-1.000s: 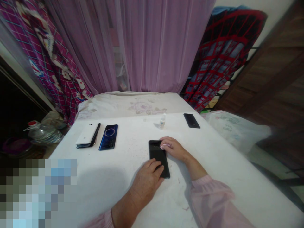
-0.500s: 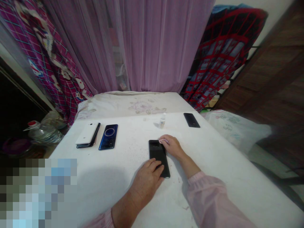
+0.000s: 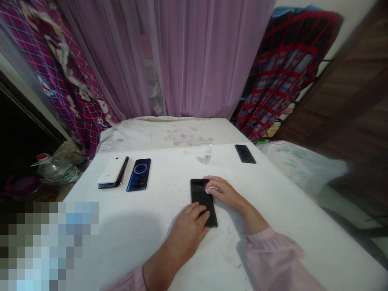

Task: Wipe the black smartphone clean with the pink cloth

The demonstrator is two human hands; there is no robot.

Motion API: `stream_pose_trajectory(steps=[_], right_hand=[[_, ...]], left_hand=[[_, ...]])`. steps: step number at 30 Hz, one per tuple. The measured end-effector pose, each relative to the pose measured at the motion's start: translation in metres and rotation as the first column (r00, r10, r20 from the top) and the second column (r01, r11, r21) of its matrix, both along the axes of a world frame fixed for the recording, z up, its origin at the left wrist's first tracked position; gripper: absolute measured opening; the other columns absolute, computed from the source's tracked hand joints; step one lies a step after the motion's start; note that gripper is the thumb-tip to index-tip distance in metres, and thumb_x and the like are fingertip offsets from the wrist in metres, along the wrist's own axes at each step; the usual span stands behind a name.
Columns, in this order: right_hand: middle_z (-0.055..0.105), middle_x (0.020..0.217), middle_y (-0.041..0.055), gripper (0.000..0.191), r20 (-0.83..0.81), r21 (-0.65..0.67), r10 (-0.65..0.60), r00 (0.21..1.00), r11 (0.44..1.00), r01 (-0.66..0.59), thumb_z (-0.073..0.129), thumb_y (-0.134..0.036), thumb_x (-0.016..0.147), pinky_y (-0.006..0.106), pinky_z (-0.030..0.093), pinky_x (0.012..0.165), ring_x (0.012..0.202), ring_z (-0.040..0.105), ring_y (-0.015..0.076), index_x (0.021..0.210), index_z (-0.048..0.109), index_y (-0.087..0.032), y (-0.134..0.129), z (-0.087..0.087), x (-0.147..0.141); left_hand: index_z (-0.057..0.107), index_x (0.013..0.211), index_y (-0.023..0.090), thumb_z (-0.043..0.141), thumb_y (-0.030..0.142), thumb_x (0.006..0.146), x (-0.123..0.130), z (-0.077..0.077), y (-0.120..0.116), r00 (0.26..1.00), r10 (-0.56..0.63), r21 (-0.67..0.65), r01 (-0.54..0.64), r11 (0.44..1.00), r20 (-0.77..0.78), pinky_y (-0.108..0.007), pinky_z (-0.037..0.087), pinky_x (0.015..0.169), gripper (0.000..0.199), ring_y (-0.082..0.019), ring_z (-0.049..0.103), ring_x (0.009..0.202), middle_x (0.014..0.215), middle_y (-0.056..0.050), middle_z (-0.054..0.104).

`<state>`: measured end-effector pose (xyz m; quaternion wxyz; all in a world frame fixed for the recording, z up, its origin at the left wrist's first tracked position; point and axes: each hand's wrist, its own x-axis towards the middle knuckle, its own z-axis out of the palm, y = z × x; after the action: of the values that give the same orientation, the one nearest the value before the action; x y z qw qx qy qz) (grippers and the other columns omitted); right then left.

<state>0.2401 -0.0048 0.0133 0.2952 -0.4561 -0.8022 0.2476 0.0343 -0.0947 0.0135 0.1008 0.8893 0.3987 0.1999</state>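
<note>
A black smartphone (image 3: pixel 199 198) lies flat on the white cloth in front of me. My left hand (image 3: pixel 189 226) holds its lower part, fingers across the top face and thumb by the bottom edge. At the phone's upper right, my right hand (image 3: pixel 224 192) pinches a small pale pink thing (image 3: pixel 212 189) against the surface; it is too small to tell its kind. Beyond the hands stands a small white bottle (image 3: pixel 207 156), upright.
To the left are a blue smartphone (image 3: pixel 138 175) and a stack of phones topped by a white one (image 3: pixel 112 170). Another dark phone (image 3: pixel 245 154) lies near the right edge of the cloth-covered table (image 3: pixel 169 169). Curtains (image 3: pixel 197 60) hang behind. A plastic water bottle (image 3: pixel 59 167) stands beyond the left edge.
My right hand has slid slightly down and to the right along the phone's upper part, still pinching the pale pink thing. The left hand and the phone have stayed in place.
</note>
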Motion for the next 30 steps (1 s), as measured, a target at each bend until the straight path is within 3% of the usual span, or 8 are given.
stream_pose_trajectory(steps=[2,5,11,16,23,30], right_hand=[[0.062,0.125,0.0073,0.013,0.009,-0.032,0.013,1.000,0.999,-0.012,0.056,-0.022,0.081,0.041,0.039,0.099,0.118,0.054,0.0236,0.081,0.069,-0.023,-0.004,0.001,0.003],[0.064,0.120,0.0070,0.015,0.012,-0.029,-0.005,1.000,1.000,0.005,0.054,-0.022,0.083,0.040,0.039,0.098,0.119,0.053,0.0232,0.080,0.069,-0.023,-0.004,-0.001,0.002],[0.069,0.097,0.0037,0.016,0.016,0.078,-0.100,0.995,0.992,0.098,0.050,-0.023,0.085,0.034,0.043,0.087,0.093,0.061,0.0191,0.083,0.066,-0.023,0.008,-0.006,-0.010],[0.070,0.086,0.0026,0.016,0.046,0.103,-0.218,0.975,0.972,0.212,0.050,-0.023,0.086,0.031,0.044,0.078,0.084,0.062,0.0192,0.083,0.066,-0.024,0.014,-0.011,-0.017],[0.071,0.086,0.0017,0.017,0.078,0.115,-0.357,0.931,0.931,0.348,0.048,-0.024,0.087,0.031,0.044,0.076,0.083,0.063,0.0195,0.085,0.065,-0.026,0.017,-0.014,-0.026],[0.071,0.088,0.0023,0.017,0.067,0.120,-0.350,0.935,0.933,0.340,0.048,-0.024,0.087,0.031,0.044,0.078,0.085,0.063,0.0196,0.085,0.066,-0.025,0.016,-0.015,-0.025]], left_hand=[[0.062,0.119,0.019,0.067,0.025,0.086,0.000,0.001,0.000,1.000,0.003,0.003,-0.003,1.000,0.007,-0.042,0.048,0.100,0.034,-0.027,0.053,0.120,0.123,-0.008,0.063],[0.063,0.118,0.020,0.066,0.026,0.087,0.000,0.000,0.000,1.000,0.004,0.008,-0.004,1.000,0.015,-0.042,0.048,0.099,0.032,-0.027,0.054,0.119,0.122,-0.008,0.064],[0.062,0.120,0.019,0.067,0.026,0.086,0.000,-0.002,0.000,1.000,-0.002,0.010,0.002,1.000,0.006,-0.042,0.048,0.100,0.034,-0.027,0.054,0.119,0.123,-0.008,0.063],[0.063,0.119,0.019,0.069,0.025,0.084,0.000,-0.002,0.000,1.000,0.004,0.002,-0.004,1.000,0.003,-0.042,0.047,0.100,0.036,-0.027,0.054,0.119,0.123,-0.007,0.063],[0.062,0.120,0.017,0.070,0.024,0.084,0.001,-0.001,0.000,1.000,0.001,0.002,-0.001,1.000,-0.013,-0.041,0.047,0.101,0.037,-0.027,0.053,0.120,0.123,-0.008,0.063],[0.062,0.119,0.018,0.068,0.024,0.085,0.001,0.002,0.000,1.000,-0.004,-0.005,0.004,1.000,-0.002,-0.041,0.047,0.101,0.036,-0.027,0.053,0.120,0.123,-0.008,0.063]])
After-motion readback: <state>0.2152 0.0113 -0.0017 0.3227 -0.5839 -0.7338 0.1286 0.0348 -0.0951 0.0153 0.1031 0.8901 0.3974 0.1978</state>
